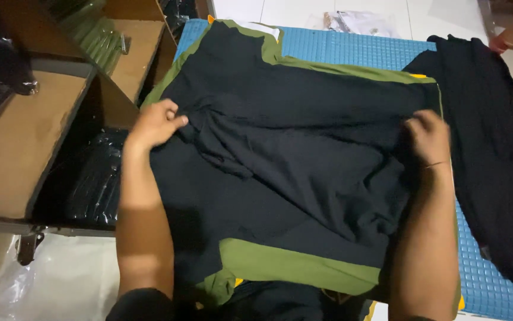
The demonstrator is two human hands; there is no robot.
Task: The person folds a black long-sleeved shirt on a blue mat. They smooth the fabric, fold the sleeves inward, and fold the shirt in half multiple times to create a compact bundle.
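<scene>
1. Here a black garment point(292, 148) is seen spread over an olive-green board point(292, 267), which lies on a blue textured mat point(357, 50) covering the surface; the garment fills the middle of the mat, from its near edge almost to its far edge.
2. The left hand point(155, 122) is closed in a pinch on a bunched fold of the black garment near the mat's left edge; the cloth is gathered between thumb and fingers.
3. The right hand point(428, 137) is curled shut on the garment's fabric towards the mat's right side, knuckles up, the cloth held under the fingers.
4. The step in hand is judged to be a fold of the garment's upper part over the board, with both sides gripped at once. An even pull from both hands, and a flat, creaseless lie of the cloth, would be called for by the next move.
5. Counted: two black garments, the second point(494, 160) lying over the mat's right edge; one green board; one blue mat; two hands of the person at work.
6. Beyond the far right corner, a part of another person's hand point(509, 37) is seen.
7. Past the left edge, brown cardboard boxes point(24, 142) holding dark wrapped packs point(93, 184) are seen; their number cannot be told.
</scene>
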